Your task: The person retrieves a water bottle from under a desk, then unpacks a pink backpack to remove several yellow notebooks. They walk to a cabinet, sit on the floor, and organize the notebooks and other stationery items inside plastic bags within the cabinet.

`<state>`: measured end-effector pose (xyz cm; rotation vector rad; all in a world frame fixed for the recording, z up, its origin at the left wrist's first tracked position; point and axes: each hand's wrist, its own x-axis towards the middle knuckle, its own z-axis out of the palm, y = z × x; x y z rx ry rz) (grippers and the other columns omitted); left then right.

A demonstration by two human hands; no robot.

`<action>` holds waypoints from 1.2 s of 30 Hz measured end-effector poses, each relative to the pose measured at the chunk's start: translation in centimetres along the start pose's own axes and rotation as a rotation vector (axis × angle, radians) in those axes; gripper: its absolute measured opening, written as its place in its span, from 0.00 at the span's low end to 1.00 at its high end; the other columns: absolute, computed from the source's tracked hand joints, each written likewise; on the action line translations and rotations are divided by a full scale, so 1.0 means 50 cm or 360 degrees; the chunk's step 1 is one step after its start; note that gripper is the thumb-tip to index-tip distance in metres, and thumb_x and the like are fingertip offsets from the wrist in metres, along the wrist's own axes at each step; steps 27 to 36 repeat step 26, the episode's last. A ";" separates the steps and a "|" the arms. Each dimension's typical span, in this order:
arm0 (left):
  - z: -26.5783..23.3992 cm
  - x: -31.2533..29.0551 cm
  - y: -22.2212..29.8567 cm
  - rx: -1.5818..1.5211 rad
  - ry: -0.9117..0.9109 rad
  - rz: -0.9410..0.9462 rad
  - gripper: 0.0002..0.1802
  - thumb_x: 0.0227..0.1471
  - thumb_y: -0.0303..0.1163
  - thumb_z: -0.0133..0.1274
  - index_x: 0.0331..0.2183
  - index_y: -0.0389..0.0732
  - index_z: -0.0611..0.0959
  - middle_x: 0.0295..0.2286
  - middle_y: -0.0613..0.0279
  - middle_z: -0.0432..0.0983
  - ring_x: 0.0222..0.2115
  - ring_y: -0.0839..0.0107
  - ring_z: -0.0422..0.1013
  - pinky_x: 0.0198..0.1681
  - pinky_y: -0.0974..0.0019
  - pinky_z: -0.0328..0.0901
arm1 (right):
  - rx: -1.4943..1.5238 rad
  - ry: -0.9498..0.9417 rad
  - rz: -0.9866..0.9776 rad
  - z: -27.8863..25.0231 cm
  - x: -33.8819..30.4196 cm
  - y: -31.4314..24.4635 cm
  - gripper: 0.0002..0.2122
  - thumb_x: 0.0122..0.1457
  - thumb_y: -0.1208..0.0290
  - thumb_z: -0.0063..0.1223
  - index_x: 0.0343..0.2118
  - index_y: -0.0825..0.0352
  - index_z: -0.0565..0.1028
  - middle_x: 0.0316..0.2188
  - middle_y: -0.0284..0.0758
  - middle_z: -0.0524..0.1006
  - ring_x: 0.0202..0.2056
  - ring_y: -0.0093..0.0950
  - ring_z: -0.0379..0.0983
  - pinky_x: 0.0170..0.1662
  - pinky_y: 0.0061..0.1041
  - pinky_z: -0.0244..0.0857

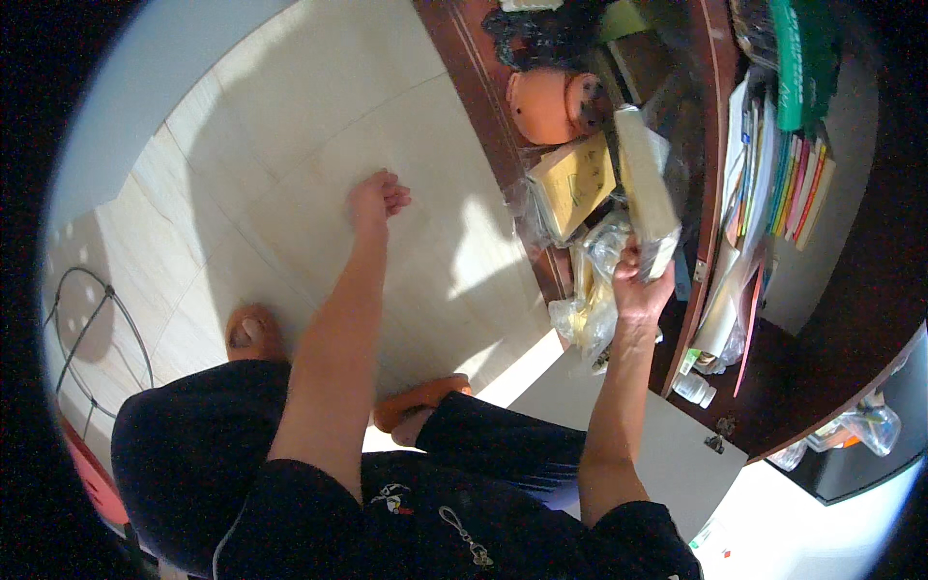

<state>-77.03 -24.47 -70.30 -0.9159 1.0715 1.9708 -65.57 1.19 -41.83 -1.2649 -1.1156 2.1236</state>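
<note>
My right hand [643, 290] grips the near end of a long cream-coloured box-like block [650, 193], its fingers wrapped around it. The block stands out over the cabinet's left compartment; its exact kind cannot be made out. Close beside it lies a yellow-covered book or packet [577, 184] in clear plastic. Crumpled clear plastic bags [592, 290] with yellowish contents sit just left of my right wrist. My left hand [380, 198] hangs over the pale tiled floor, fingers loosely curled in, with nothing seen in it.
An orange round pot-like object [546, 104] sits farther back in the dark-red wooden cabinet [468, 87]. Right of the divider stand books and papers [788, 184], a green package [791, 68] and a small white bottle [694, 390]. A white door panel [619, 425] hangs open near my right arm.
</note>
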 end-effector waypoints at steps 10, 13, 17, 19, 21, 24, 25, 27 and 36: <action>0.245 -0.298 0.039 -0.0593 -0.1257 -0.0309 0.30 0.49 0.52 0.46 0.44 0.38 0.71 0.39 0.55 0.72 0.36 0.65 0.71 0.40 0.63 0.66 | -0.0919 -0.0336 -0.0117 0.005 -0.188 0.092 0.25 0.53 0.63 0.46 0.52 0.70 0.58 0.48 0.39 0.65 0.49 0.29 0.62 0.52 0.28 0.54; 0.224 -0.286 0.026 -0.0628 -0.1321 -0.0408 0.24 0.46 0.39 0.51 0.43 0.33 0.71 0.37 0.53 0.73 0.35 0.64 0.72 0.40 0.64 0.67 | -0.1161 -0.0416 -0.0235 -0.003 -0.197 0.105 0.26 0.53 0.76 0.43 0.56 0.71 0.52 0.53 0.39 0.60 0.53 0.27 0.56 0.55 0.25 0.49; 0.203 -0.297 0.055 -0.0596 -0.1308 -0.0509 0.23 0.44 0.33 0.52 0.41 0.30 0.71 0.34 0.51 0.74 0.32 0.65 0.73 0.36 0.65 0.69 | -0.1260 -0.0538 -0.0162 -0.006 -0.202 0.121 0.29 0.53 0.77 0.44 0.57 0.72 0.47 0.57 0.40 0.53 0.57 0.28 0.49 0.57 0.25 0.44; 0.193 -0.295 0.046 -0.0590 -0.1297 -0.0472 0.23 0.43 0.33 0.53 0.41 0.30 0.71 0.34 0.51 0.74 0.33 0.65 0.73 0.36 0.65 0.69 | -0.1360 -0.0496 -0.0134 -0.008 -0.212 0.133 0.27 0.57 0.70 0.43 0.57 0.71 0.49 0.57 0.40 0.53 0.57 0.28 0.48 0.57 0.26 0.43; 0.190 -0.281 0.038 -0.0556 -0.1292 -0.0443 0.23 0.43 0.34 0.53 0.41 0.31 0.72 0.34 0.51 0.74 0.33 0.65 0.73 0.36 0.65 0.69 | -0.1296 -0.0521 -0.0023 -0.014 -0.207 0.129 0.27 0.59 0.64 0.38 0.57 0.71 0.48 0.55 0.38 0.55 0.55 0.27 0.52 0.56 0.26 0.45; 0.177 -0.266 0.035 -0.0498 -0.1192 -0.0458 0.24 0.43 0.36 0.53 0.41 0.32 0.72 0.34 0.52 0.74 0.33 0.64 0.73 0.37 0.65 0.68 | -0.1370 -0.0586 0.0203 -0.026 -0.163 0.108 0.29 0.59 0.51 0.31 0.57 0.68 0.49 0.57 0.37 0.54 0.56 0.28 0.51 0.58 0.27 0.42; 0.174 -0.266 0.036 -0.0519 -0.1117 -0.0484 0.24 0.43 0.38 0.54 0.41 0.32 0.72 0.34 0.53 0.74 0.34 0.63 0.73 0.38 0.64 0.68 | -0.1349 -0.0634 0.0283 -0.026 -0.143 0.097 0.29 0.58 0.51 0.33 0.58 0.66 0.51 0.57 0.37 0.54 0.58 0.30 0.48 0.59 0.27 0.39; 0.170 -0.268 0.034 -0.0543 -0.1042 -0.0515 0.25 0.44 0.39 0.54 0.42 0.33 0.72 0.34 0.54 0.74 0.34 0.63 0.73 0.38 0.63 0.68 | -0.1331 -0.0676 0.0366 -0.024 -0.123 0.087 0.29 0.58 0.50 0.35 0.58 0.64 0.52 0.57 0.37 0.54 0.59 0.31 0.45 0.60 0.27 0.36; 0.170 -0.268 0.034 -0.0543 -0.1042 -0.0515 0.25 0.44 0.39 0.54 0.42 0.33 0.72 0.34 0.54 0.74 0.34 0.63 0.73 0.38 0.63 0.68 | -0.1331 -0.0676 0.0366 -0.024 -0.123 0.087 0.29 0.58 0.50 0.35 0.58 0.64 0.52 0.57 0.37 0.54 0.59 0.31 0.45 0.60 0.27 0.36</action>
